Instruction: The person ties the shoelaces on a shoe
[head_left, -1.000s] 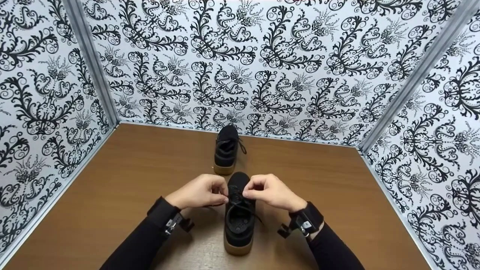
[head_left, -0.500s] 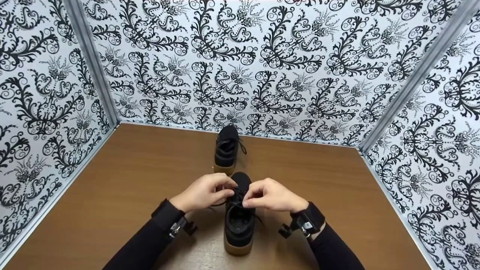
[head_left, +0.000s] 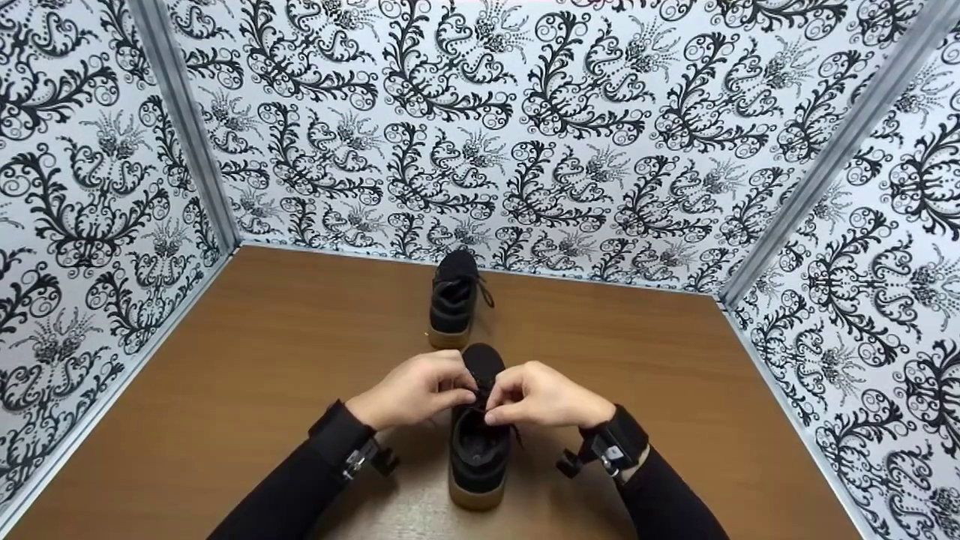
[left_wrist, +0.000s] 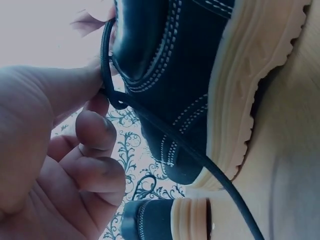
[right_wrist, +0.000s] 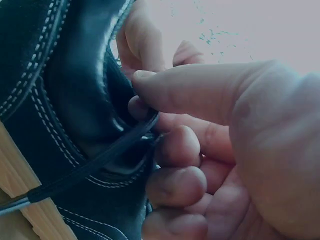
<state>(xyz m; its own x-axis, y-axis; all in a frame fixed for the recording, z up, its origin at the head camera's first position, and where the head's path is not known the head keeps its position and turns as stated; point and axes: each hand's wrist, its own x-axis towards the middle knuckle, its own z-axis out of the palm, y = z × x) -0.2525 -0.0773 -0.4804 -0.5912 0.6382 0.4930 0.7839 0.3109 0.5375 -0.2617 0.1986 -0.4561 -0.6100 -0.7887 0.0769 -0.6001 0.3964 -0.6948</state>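
Observation:
A black shoe (head_left: 478,476) with a tan sole lies on the wooden table, toe pointing away from me. Over its lacing my left hand (head_left: 416,390) pinches a black shoelace (left_wrist: 177,137) between thumb and forefinger, from the left side. The lace's loose end trails across the shoe's side in the left wrist view. From the right, my right hand (head_left: 551,395) also pinches lace (right_wrist: 82,170) at the shoe's opening, its other fingers curled in. The two hands are close together, and the knot area is mostly hidden behind the fingers.
A second black shoe (head_left: 452,304) with a tan sole stands farther back, its lace hanging on the right. Brown table surface (head_left: 300,322) spreads to both sides. Patterned black-and-white panels (head_left: 480,150) enclose the table at the back and sides.
My left hand has shifted right, over the lacing, closer to the right hand. My right hand has come slightly nearer to the shoe's opening. Both shoes stay in place.

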